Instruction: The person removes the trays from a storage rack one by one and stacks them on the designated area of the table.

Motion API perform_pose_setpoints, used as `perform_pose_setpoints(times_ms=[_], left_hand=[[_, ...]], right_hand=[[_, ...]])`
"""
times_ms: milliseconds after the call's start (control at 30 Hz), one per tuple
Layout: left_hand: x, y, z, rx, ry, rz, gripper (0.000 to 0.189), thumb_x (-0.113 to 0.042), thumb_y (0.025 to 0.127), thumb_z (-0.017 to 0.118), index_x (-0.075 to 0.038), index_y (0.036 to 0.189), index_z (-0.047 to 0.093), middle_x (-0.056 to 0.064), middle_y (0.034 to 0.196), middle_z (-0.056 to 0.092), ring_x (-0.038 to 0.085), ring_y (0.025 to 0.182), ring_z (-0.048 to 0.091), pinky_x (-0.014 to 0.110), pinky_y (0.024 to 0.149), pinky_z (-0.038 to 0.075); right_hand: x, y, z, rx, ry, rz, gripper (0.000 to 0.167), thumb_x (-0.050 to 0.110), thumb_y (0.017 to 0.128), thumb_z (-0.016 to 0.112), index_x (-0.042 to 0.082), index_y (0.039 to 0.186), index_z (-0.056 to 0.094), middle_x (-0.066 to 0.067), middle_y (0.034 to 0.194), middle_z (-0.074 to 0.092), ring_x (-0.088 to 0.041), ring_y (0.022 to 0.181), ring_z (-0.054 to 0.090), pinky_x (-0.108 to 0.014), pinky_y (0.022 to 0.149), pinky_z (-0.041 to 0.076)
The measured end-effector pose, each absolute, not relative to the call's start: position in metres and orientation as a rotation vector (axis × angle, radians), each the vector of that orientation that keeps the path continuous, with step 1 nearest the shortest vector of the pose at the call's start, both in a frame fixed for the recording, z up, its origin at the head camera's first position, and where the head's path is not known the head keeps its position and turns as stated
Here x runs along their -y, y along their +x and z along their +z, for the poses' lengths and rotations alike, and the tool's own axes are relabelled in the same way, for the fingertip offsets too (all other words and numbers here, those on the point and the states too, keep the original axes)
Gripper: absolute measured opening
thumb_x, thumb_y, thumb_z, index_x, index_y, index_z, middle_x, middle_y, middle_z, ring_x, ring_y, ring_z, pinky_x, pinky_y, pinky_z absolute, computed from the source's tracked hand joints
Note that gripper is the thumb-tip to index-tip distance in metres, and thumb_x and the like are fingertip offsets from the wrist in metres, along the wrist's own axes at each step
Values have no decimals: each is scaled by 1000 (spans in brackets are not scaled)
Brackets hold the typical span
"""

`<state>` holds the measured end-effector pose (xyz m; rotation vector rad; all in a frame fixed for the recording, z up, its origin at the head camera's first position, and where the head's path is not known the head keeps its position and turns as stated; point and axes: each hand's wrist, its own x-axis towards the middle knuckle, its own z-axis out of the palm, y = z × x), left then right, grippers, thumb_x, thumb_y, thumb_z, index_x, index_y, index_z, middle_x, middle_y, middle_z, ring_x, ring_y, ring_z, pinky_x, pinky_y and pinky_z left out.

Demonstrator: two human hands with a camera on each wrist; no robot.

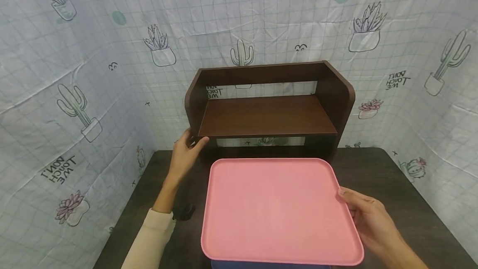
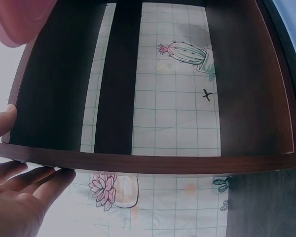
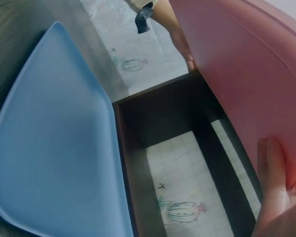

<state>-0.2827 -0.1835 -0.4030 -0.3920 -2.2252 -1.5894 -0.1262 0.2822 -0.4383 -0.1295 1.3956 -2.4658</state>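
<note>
A dark brown wooden desktop shelf [image 1: 267, 115] stands at the back of the table. My left hand [image 1: 184, 152] grips its left side panel at middle-board height, thumb on the inner side and fingers outside, as the left wrist view shows. With my right hand [image 1: 373, 219] I hold a pink rectangular tray [image 1: 280, 211] by its right edge, raised in front of the shelf. Beneath it a blue tray [image 3: 64, 133] lies on the table against the shelf's front; in the head view only a thin strip shows. The pink tray hides the shelf's lower front.
The dark wood table [image 1: 358, 165] extends to both sides of the shelf. White cloth [image 1: 239, 20] printed with cacti hangs behind and along both sides. A small black device [image 1: 183, 211] sits at my left wrist.
</note>
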Motion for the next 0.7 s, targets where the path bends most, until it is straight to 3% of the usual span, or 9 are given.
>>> perform_pose_setpoints(times_ms=[400,700], left_hand=[[182,-281,-401,2236,-392,-1580,62,-29,101,77,-8,154,54,19,153,60,40,143,58,50,114,53],[183,-281,-402,2232,-381,-1593,61,-30,101,77,-7,153,54,20,152,60,40,143,57,52,115,53]], right_hand=[[-280,-124,-464,-1558,-60,-2417,41,8,114,44,22,113,82,5,93,82,-7,83,78,-27,70,65],[-280,-123,-480,-1570,-8,-2389,39,9,114,45,24,112,81,5,93,82,-7,84,78,-27,72,66]])
